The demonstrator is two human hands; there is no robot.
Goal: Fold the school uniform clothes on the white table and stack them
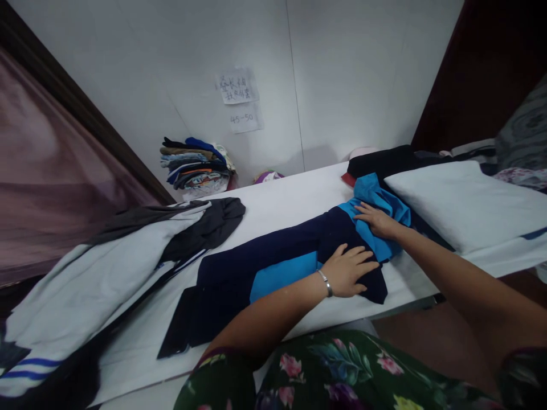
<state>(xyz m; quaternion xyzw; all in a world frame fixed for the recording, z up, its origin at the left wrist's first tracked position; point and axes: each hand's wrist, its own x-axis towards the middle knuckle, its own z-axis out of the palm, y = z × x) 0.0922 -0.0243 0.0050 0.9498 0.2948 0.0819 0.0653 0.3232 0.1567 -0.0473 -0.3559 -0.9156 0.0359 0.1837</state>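
Note:
A navy and bright-blue garment [265,250], which looks like a jacket, lies lengthwise across the white table. My left hand [348,270], with a silver bracelet at the wrist, rests flat on its navy part near the right end, fingers spread. Just beyond it, my right hand [376,221] lies on the bunched bright-blue cloth [378,193], fingers stretched out and apart. Neither hand grips the fabric visibly. At the garment's left end is a flat black object [174,327], partly against the navy cloth; its kind is unclear.
On the left lies a grey and white garment [98,267] with blue stripes. A stack of folded clothes [196,165] stands by the wall. White cloth [474,199] and black cloth [380,162] are piled on the right. Handwritten paper notes [237,85] hang on the wall. The table [277,202] ends close to my body.

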